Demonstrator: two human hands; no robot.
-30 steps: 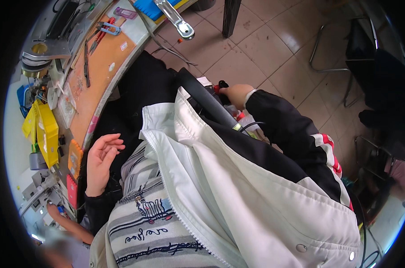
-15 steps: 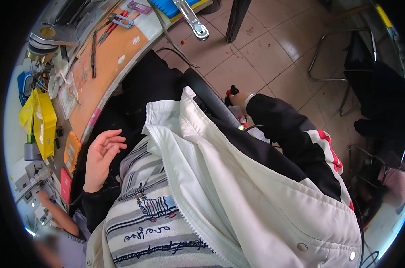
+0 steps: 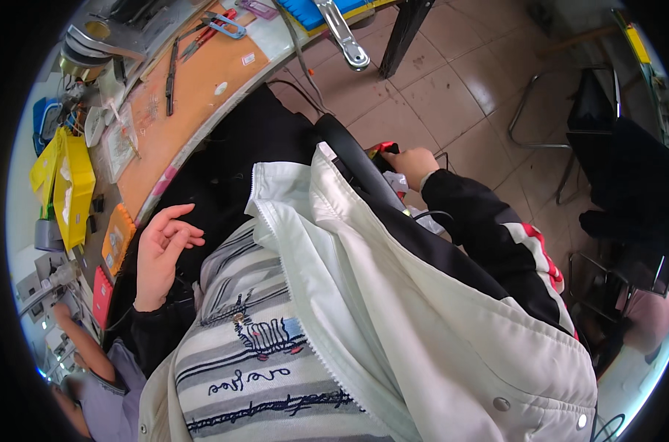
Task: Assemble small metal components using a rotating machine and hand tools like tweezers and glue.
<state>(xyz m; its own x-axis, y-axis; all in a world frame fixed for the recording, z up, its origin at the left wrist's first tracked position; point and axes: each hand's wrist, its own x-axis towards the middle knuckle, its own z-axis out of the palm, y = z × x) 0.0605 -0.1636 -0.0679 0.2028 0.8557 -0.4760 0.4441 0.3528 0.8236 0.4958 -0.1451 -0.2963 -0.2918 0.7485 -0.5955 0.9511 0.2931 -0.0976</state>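
My left hand (image 3: 165, 254) is raised at the desk's near edge, beside my lap. It holds nothing; its fingers are loosely bent and apart. My right hand (image 3: 415, 163) reaches down past the black chair armrest (image 3: 360, 162). Its fingers close on a small red and black object (image 3: 384, 149), mostly hidden by the hand, so its kind is unclear. Crumpled clear plastic (image 3: 398, 183) with red bits lies just under that hand, partly behind the armrest.
The curved desk (image 3: 201, 81) holds blue-handled snips (image 3: 227, 26), red-handled pliers (image 3: 207, 35), dark tweezers (image 3: 171, 77) and a yellow bin (image 3: 75, 188). A metal bar (image 3: 343, 33) juts over the tiled floor. Another person's arm (image 3: 80, 339) is at lower left; chairs (image 3: 592, 103) stand right.
The view has shifted slightly, moving the desk to the right in the picture. My right hand has turned, showing more of its back and the red on the object. My left hand stays similarly posed.
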